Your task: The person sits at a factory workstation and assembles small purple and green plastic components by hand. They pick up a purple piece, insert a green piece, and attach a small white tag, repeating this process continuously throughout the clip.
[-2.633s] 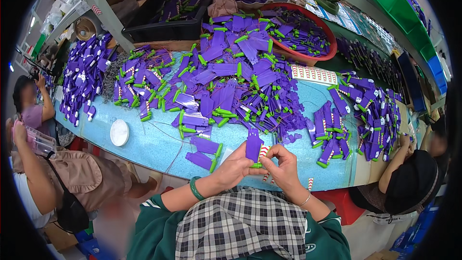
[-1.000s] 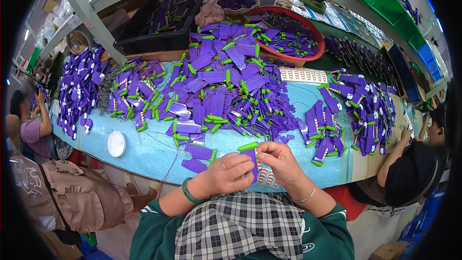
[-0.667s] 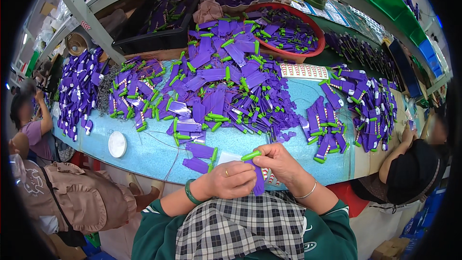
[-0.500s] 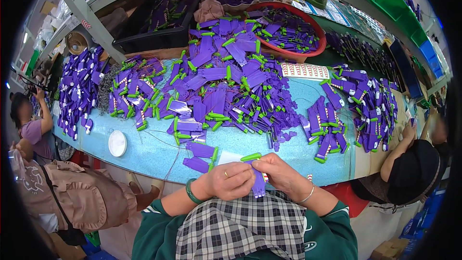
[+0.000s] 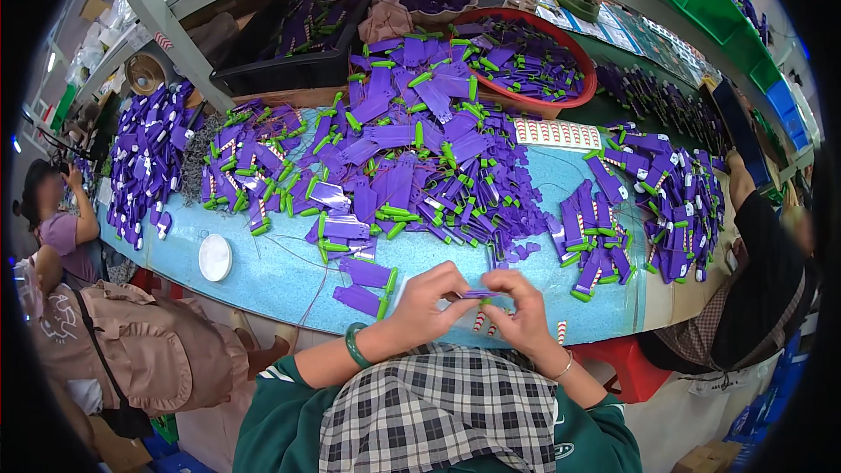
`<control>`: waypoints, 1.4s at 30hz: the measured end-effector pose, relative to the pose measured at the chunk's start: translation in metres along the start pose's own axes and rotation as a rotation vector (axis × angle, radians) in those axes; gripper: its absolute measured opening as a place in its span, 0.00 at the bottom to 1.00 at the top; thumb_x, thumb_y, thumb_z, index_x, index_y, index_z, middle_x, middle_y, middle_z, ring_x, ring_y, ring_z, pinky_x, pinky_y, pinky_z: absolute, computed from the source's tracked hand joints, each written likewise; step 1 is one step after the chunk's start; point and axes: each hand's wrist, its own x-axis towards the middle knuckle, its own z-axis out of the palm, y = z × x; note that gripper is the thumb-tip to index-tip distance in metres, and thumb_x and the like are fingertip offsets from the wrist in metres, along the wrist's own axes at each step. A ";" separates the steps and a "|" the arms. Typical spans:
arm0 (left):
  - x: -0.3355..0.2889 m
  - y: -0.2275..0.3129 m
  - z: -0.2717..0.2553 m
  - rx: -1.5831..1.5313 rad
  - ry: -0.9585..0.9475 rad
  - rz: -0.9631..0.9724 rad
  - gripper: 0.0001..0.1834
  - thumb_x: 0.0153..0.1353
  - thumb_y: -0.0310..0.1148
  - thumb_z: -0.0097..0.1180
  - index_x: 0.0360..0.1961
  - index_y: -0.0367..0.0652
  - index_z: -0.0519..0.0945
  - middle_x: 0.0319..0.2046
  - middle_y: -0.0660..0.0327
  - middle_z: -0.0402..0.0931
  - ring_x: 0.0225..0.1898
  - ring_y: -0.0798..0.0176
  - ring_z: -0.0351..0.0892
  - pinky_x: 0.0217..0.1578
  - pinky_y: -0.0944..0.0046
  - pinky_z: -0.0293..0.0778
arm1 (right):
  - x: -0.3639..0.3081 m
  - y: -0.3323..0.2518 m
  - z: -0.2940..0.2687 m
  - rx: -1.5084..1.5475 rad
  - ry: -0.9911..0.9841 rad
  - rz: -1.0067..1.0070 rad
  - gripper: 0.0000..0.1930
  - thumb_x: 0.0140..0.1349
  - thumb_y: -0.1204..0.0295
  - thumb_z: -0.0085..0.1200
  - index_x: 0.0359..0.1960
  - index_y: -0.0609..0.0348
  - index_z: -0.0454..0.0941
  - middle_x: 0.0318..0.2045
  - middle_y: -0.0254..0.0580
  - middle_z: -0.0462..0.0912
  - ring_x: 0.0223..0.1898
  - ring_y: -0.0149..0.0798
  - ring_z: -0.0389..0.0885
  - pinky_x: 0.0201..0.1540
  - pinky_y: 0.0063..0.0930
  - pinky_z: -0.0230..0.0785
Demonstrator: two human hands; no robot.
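Close to the table's front edge, my left hand (image 5: pixel 427 305) and my right hand (image 5: pixel 520 314) pinch a small flat purple plastic piece (image 5: pixel 479 294) between them, seen nearly edge-on. Fingers hide much of it, and a bit of green shows beneath. Below the piece, by my right fingers, are narrow red-and-white striped strips (image 5: pixel 479 321); whether they are attached to it I cannot tell. Two purple pieces with green ends (image 5: pixel 364 273) lie just left of my left hand. Beyond my hands spreads a big heap of such pieces (image 5: pixel 394 180).
A round white lid or dish (image 5: pixel 215 258) sits at the left. Farther back are a red basin (image 5: pixel 589 79) of pieces, a black tray (image 5: pixel 254 79) and a striped sticker sheet (image 5: pixel 557 133). More piles lie left and right. People sit at both sides; a shelf frame (image 5: pixel 171 31) stands behind.
The purple piece has been lifted slightly and tilted from hanging flat to nearly edge-on. My hands have moved a little apart. At the right, another person's arm now reaches toward the back.
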 end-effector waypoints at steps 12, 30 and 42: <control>0.047 -0.042 -0.034 1.077 0.054 0.383 0.08 0.45 0.26 0.56 0.30 0.40 0.78 0.31 0.56 0.71 0.35 0.55 0.74 0.32 0.60 0.73 | 0.005 0.017 -0.009 0.503 0.047 0.370 0.23 0.59 0.85 0.50 0.58 0.65 0.69 0.45 0.37 0.68 0.45 0.29 0.73 0.44 0.26 0.78; -0.010 -0.025 -0.010 -0.603 0.145 -0.405 0.14 0.60 0.19 0.54 0.47 0.34 0.78 0.40 0.57 0.80 0.39 0.67 0.80 0.44 0.66 0.78 | 0.007 -0.011 -0.007 -0.285 -0.058 0.020 0.25 0.47 0.86 0.59 0.50 0.53 0.80 0.25 0.36 0.68 0.26 0.32 0.67 0.29 0.24 0.61; -0.004 -0.020 0.009 -0.719 0.072 -0.520 0.07 0.59 0.24 0.58 0.39 0.38 0.78 0.35 0.65 0.77 0.37 0.73 0.75 0.41 0.69 0.71 | 0.008 -0.015 0.007 0.019 -0.007 0.211 0.20 0.47 0.79 0.66 0.45 0.59 0.79 0.28 0.41 0.77 0.29 0.34 0.79 0.31 0.24 0.73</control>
